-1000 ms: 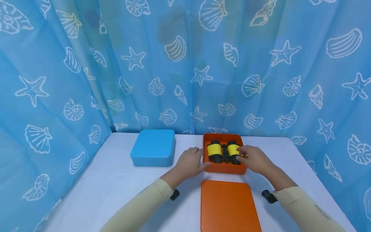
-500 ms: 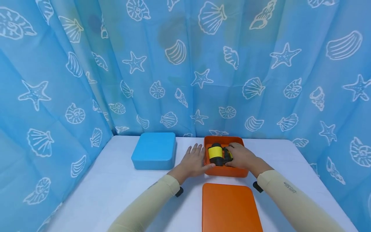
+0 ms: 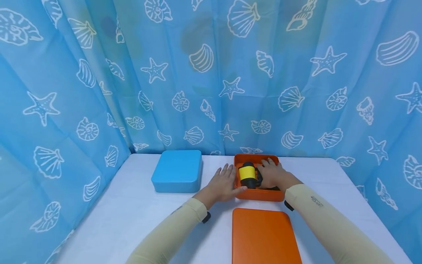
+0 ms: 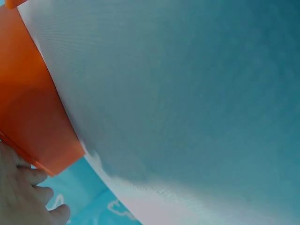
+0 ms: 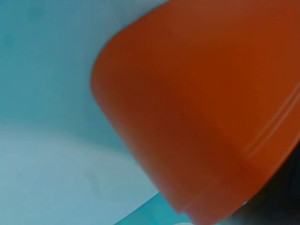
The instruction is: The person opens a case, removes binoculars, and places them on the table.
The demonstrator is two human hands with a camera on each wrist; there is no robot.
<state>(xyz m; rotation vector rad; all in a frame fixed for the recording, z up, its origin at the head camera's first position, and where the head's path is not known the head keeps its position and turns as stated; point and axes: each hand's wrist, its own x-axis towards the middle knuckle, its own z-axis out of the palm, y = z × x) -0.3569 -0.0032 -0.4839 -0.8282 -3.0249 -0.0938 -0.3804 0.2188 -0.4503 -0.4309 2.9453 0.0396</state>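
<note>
We judge the yellow-and-black binoculars point(image 3: 250, 175), lying inside the orange box point(image 3: 258, 193), light, rigid and smooth, best gripped around a barrel, as our right hand point(image 3: 272, 175) curls over them while our left hand point(image 3: 221, 184) presses flat, fingers spread, against the box's left wall.

The flat white table point(image 3: 132, 216) carries three items. A closed, square blue plastic box point(image 3: 177, 171) sits far left. An open orange plastic box point(image 3: 259, 193) sits far centre. Its flat orange lid point(image 3: 263, 234) lies near centre, just in front of that box.
</note>
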